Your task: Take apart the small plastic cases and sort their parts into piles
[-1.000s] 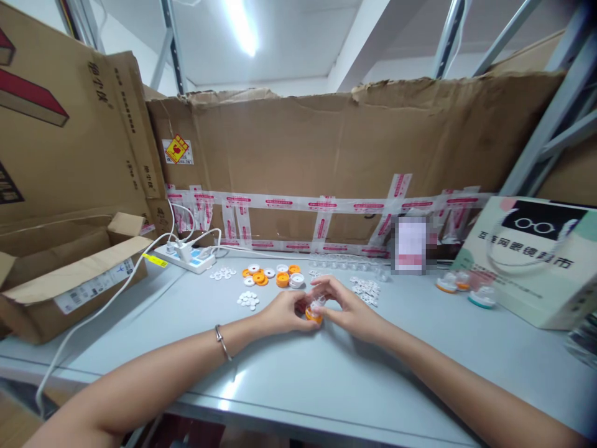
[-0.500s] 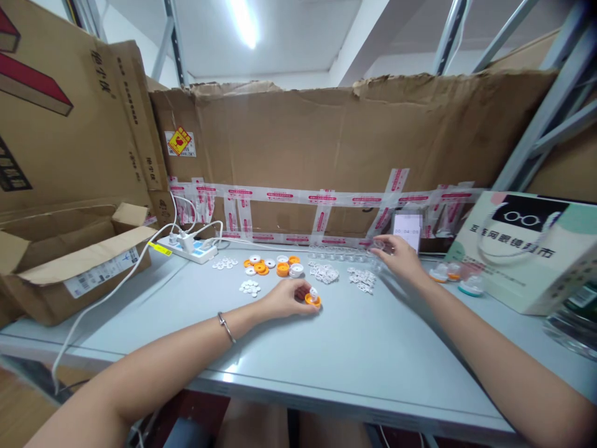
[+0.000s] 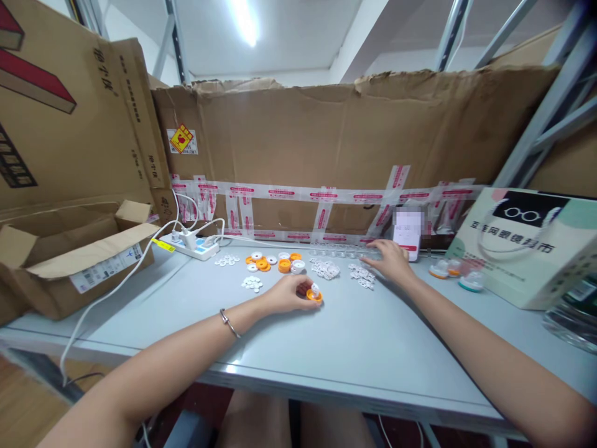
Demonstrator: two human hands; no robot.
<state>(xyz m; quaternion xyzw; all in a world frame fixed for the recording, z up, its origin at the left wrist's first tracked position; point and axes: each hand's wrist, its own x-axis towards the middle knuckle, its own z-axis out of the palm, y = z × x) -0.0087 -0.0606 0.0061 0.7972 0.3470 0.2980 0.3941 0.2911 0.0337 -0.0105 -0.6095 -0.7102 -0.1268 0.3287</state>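
Low over the front middle of the table, my left hand (image 3: 291, 294) is closed on an orange ring-shaped cap (image 3: 314, 297) with a small white piece (image 3: 316, 289) standing in it. My right hand (image 3: 389, 260) reaches to the back, fingers apart, beside the right end of a row of clear cups (image 3: 342, 250). Nothing shows plainly between its fingers, though a clear part there would be hard to see. Just below its fingertips lies a pile of small white parts (image 3: 362, 276), with another white pile (image 3: 325, 269) to the left.
Orange caps (image 3: 262, 265) and white caps (image 3: 297, 266) lie left of centre, near small white discs (image 3: 252, 284). A power strip (image 3: 196, 247) and open carton (image 3: 93, 255) stand left. A phone (image 3: 407, 233) leans at the back. Capped clear domes (image 3: 471, 280) sit by a paper bag (image 3: 527, 249).
My right hand has moved slightly down and left, and its fingers reach lower by the clear cups. My left hand keeps the orange cap in nearly the same place.
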